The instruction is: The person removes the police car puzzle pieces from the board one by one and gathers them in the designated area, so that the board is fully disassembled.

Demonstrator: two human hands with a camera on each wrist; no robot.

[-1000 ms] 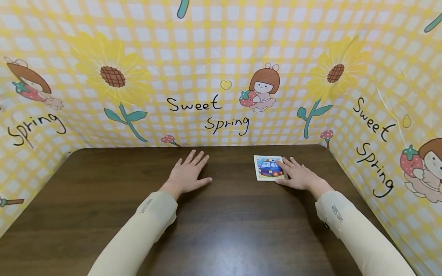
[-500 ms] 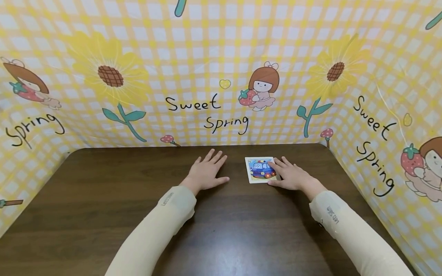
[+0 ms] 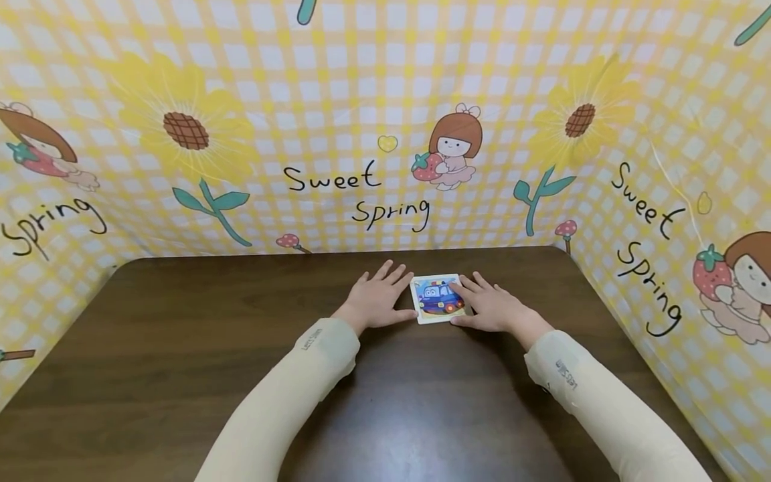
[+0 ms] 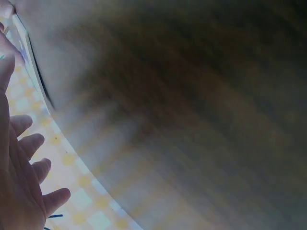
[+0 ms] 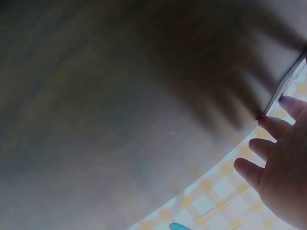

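Note:
A thin square picture board (image 3: 435,300) with a white border and a blue cartoon police car lies flat on the table. My right hand (image 3: 492,306) touches its right side with straight, spread fingers. The index finger lies over the picture and the thumb is at the lower right corner. On the opposite side is my left hand (image 3: 376,300), fingers spread, with index fingertip and thumb at the board's left edge. Whether they touch it is hard to tell. In the right wrist view, the board's dark edge (image 5: 286,79) meets the fingertips.
A dark brown wooden table (image 3: 181,361) extends around both hands. Behind it and along both sides hangs a yellow checked cloth (image 3: 337,100) printed with sunflowers, cartoon children and "Sweet Spring" lettering. The table's far edge runs just beyond the fingertips.
My left hand has moved right, up to the board's left edge. The board has slid left together with my right hand, so the two hands are now closer.

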